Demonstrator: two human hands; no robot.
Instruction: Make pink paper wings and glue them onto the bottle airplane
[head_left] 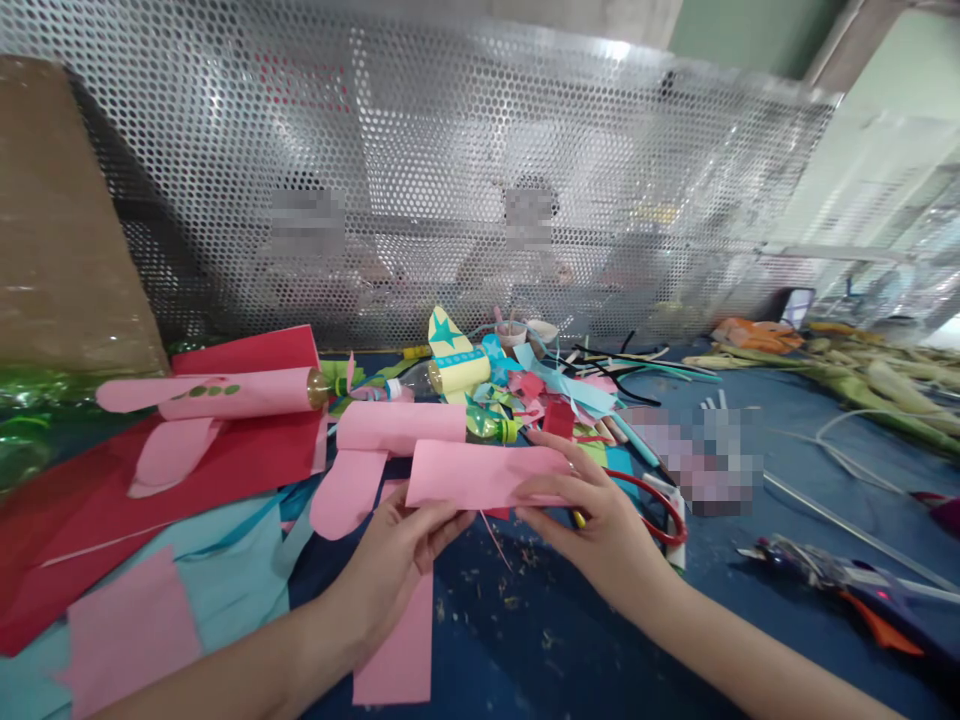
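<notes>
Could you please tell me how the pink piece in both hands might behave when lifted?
The pink piece is probably light, as it looks thin. It may be fairly stiff: it spans the left hand and right hand with little sag. Looking flat, it seems unlikely to roll.

Pink piece: landmark for this record; pink piece (469, 475) held level above the desk (517, 650).
Left hand: left hand (420, 535) pinches its lower left edge.
Right hand: right hand (574, 495) grips its right end, fingers across the front.
Green-capped bottle: green-capped bottle (401, 427), pink-wrapped, lying just behind the pink piece.
Dotted wrap: second pink-wrapped bottle (262, 392) bearing green dots, well left of the pink piece, over a red sheet (247, 450).
Star-marked bottle: yellow-banded bottle (463, 374), behind the pink piece.
Pink strip: pink strip (397, 650), nearer the wearer than the pink piece.
Red loop: red loop handle (670, 510), right of the pink piece.
Glue gun: glue gun (862, 580), farther right of the pink piece; model not legible.
</notes>
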